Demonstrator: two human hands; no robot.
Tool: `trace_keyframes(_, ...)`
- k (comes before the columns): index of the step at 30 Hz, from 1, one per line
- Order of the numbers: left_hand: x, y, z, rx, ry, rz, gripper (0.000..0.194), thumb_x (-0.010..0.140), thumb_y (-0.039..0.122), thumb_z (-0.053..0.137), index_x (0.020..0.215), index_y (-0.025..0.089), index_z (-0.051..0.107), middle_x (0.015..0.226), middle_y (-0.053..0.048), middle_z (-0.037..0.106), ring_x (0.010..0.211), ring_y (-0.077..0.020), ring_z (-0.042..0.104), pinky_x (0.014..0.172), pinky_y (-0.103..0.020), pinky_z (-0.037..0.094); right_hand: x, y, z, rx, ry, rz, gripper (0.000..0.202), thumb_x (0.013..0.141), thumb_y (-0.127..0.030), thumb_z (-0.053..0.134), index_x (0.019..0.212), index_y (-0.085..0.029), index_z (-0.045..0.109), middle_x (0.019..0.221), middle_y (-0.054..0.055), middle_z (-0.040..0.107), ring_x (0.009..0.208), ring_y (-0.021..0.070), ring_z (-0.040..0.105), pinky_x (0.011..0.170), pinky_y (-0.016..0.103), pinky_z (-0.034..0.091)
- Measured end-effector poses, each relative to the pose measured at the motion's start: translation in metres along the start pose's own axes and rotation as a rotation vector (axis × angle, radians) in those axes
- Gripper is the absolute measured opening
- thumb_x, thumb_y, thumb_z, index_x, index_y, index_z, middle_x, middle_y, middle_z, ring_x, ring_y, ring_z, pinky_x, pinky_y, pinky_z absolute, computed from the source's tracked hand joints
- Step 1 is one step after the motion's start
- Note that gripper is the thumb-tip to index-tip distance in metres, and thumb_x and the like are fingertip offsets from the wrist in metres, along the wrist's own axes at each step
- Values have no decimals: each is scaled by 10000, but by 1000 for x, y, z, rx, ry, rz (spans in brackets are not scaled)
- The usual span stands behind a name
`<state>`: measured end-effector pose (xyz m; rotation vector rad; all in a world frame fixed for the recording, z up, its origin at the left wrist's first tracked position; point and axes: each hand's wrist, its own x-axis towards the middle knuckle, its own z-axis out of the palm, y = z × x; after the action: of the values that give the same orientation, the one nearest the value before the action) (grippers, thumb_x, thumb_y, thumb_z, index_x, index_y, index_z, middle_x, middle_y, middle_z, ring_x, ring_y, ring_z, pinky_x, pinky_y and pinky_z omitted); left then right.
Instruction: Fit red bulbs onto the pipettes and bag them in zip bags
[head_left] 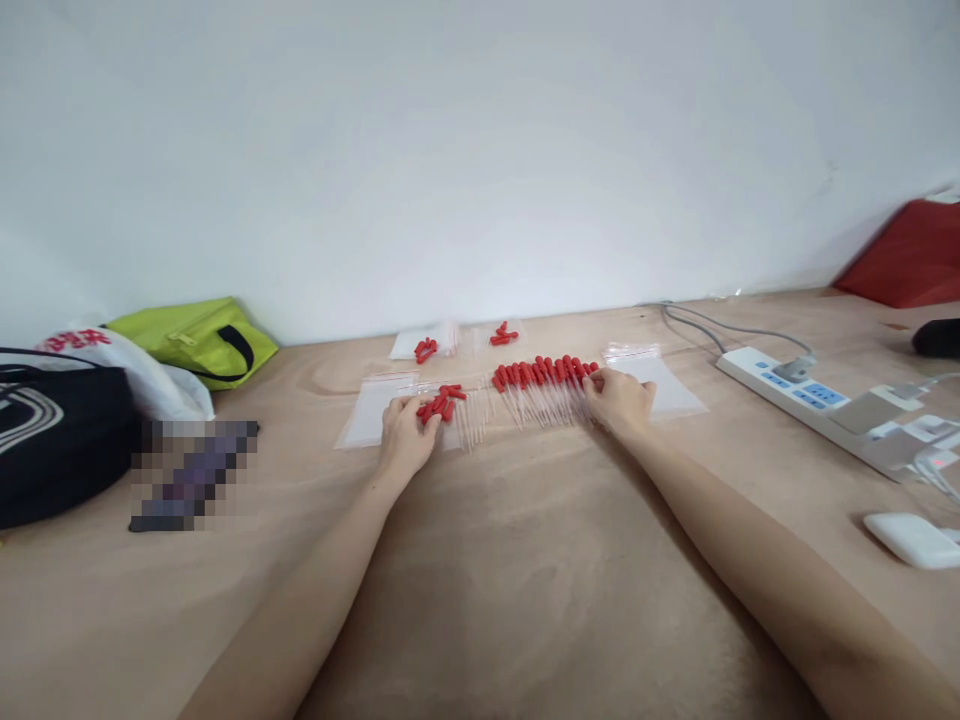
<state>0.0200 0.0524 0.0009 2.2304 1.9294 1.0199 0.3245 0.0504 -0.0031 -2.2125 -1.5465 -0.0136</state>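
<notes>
My left hand (406,435) is at a small pile of red rubber bulbs (448,408), with thumb and forefinger closed about one at the pile's near-left side. Beside the pile lie several thin clear dropper tubes (472,418) without bulbs. A row of droppers (536,385), their red bulbs toward the wall, stretches to the right. At the row's right end my right hand (621,398) pinches a dropper by its bulb; the fingers partly cover it. Clear zip bags lie by both hands, one on the left (367,412) and one on the right (671,385).
Near the wall, more red bulbs rest on bags, in a left group (425,350) and a right group (504,334). A power strip (806,395) with cables and a white case (913,540) are on the right. At left are a black bag (67,450) and a lime-green bag (187,335).
</notes>
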Motion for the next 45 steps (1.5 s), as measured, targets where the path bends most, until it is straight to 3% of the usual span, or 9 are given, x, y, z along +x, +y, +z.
trace_keyframes(7,1,-4,-2,-26,-48,-53,155,701,212,602,850,188,637,863,-50,532,825,-200,549,793,-342,448,3,-3,2,-31,-1,-24,329,798,-381,373,873,-203,639,786,74,657,791,237,556,776,386,214)
trace_keyframes(12,0,-2,-1,-1,-63,-57,166,691,220,618,850,177,631,856,-50,533,827,-203,551,797,-344,448,2,-10,-1,-50,107,-60,327,800,-365,383,875,-171,635,857,104,645,829,245,529,746,374,209)
trace_keyframes(15,0,-1,0,20,-58,-42,158,679,226,635,827,170,634,851,-55,536,838,-210,547,811,-346,443,-5,-26,-4,-11,151,-159,306,808,-334,381,842,-173,638,864,96,643,834,226,519,739,361,208)
trace_keyframes(22,-1,-2,1,17,-42,-8,83,710,212,591,776,173,625,824,-38,553,732,-172,566,715,-293,462,-31,-94,6,8,-57,-378,268,786,-292,413,765,-175,653,833,87,659,807,207,539,755,362,221)
trace_keyframes(30,-3,-2,2,-22,74,20,114,748,232,530,774,177,626,824,-39,581,771,-177,580,725,-281,461,-31,-137,21,-87,-224,-293,244,775,-151,427,872,-103,645,883,172,650,839,231,576,795,385,229)
trace_keyframes(34,-5,1,1,-92,132,72,134,759,246,513,799,173,619,843,-46,576,805,-178,580,757,-285,462,-26,-143,18,-102,-317,-261,259,777,-110,413,888,-98,647,877,177,654,851,244,590,790,392,239)
trace_keyframes(39,-7,4,1,-154,95,186,131,772,257,508,815,191,614,838,-33,579,828,-170,573,789,-289,456,-28,-141,12,-117,-349,-262,267,771,-64,404,857,-96,654,866,176,656,854,245,598,777,385,256)
trace_keyframes(43,-9,8,-2,-222,67,270,143,785,263,507,823,183,619,839,-42,580,841,-170,560,791,-299,448,-39,-121,-3,-123,-318,-299,285,790,-67,371,912,-69,629,925,193,637,883,249,581,778,375,272)
trace_keyframes(45,-11,13,-5,-247,-18,332,138,784,261,514,818,185,623,845,-47,587,849,-173,553,800,-314,438,-45,-99,-12,-131,-275,-373,275,803,-104,374,943,-60,607,954,201,623,881,252,570,760,366,290)
